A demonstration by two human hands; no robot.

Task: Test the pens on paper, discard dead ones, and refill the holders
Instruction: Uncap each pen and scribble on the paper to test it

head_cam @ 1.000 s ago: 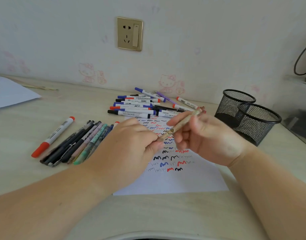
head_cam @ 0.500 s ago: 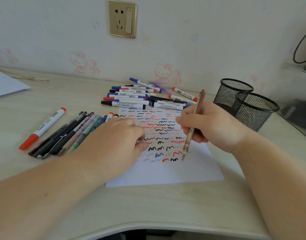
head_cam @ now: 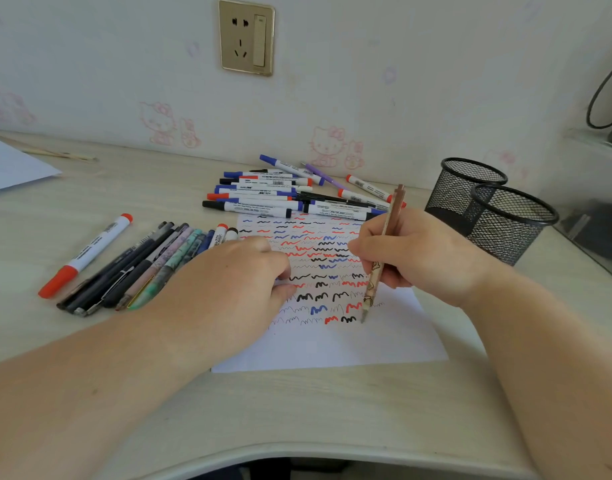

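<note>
Paper point(head_cam: 384, 344): one white sheet, flat on the table point(head_cam: 315, 410) at centre, its upper two thirds covered in rows of red, blue and black test squiggles; lower part blank.

Right hand point(head_cam: 422, 258): at 3 o'clock of the sheet, fingers curled round a tan patterned pen point(head_cam: 382, 252). The pen stands steeply, top tilted toward 12 o'clock, tip at the paper just right of the last black squiggle in the bottom row; whether the tip touches the sheet cannot be told.

Left hand point(head_cam: 228, 289): palm down on the sheet's 9 o'clock edge, fingers curled under loosely, holding nothing visible and resting on the paper.

Marker pile point(head_cam: 283, 195): white-barrelled markers with blue, red and black caps, plus one purple pen, heaped at 12 o'clock of the sheet; the nearest ones overlap its top edge.

Pen row point(head_cam: 141, 268): dark, grey and pastel-patterned pens lying side by side at 9 o'clock of the sheet, partly under the left wrist. One red-capped marker point(head_cam: 86, 254) lies just beside them at their 9 o'clock side, apart from the row.

Holders point(head_cam: 491, 209): two black mesh cups, touching, at 2 o'clock of the sheet, near the right hand. Nothing shows above their rims.

Wall socket point(head_cam: 246, 37): brass-coloured plate at 12 o'clock, above the marker pile.

Second sheet point(head_cam: 13, 164): white, at the table's far 10 o'clock corner.
</note>
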